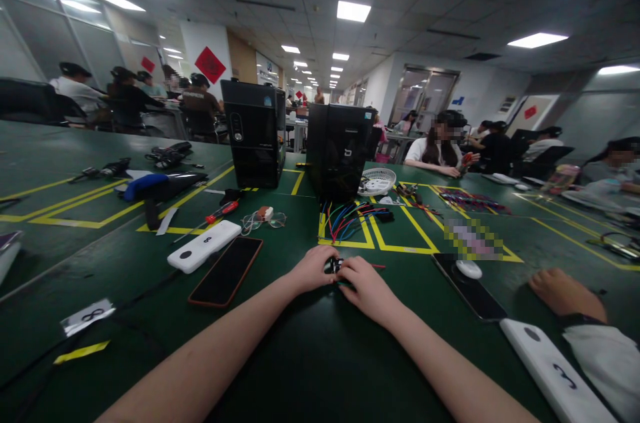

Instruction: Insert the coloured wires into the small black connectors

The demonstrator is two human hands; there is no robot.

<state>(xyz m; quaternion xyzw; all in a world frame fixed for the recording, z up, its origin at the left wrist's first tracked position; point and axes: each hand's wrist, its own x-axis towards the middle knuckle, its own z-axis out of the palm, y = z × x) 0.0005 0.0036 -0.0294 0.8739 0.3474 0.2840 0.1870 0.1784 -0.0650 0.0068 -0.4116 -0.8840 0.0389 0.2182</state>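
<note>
My left hand (pixel 319 269) and my right hand (pixel 364 285) meet over the green tabletop. Their curled fingers pinch a small black-and-white part (pixel 336 265), mostly covered by the fingertips. A red wire (pixel 379 267) sticks out to the right beyond my right hand, and a bit of green wire shows below its fingers. Just past my hands lies a bundle of red, blue, green and black wires (pixel 345 219) inside a yellow taped box. Two black computer towers (pixel 255 136) stand behind it.
Left of my hands are a dark phone (pixel 227 273), a white power bank (pixel 205 246), a red-handled screwdriver (pixel 220 212) and eyeglasses (pixel 273 219). A white basket (pixel 377 181) sits beyond. At right, another person's hand (pixel 570 293) rests near a phone (pixel 470 289) and a white power bank (pixel 555 366).
</note>
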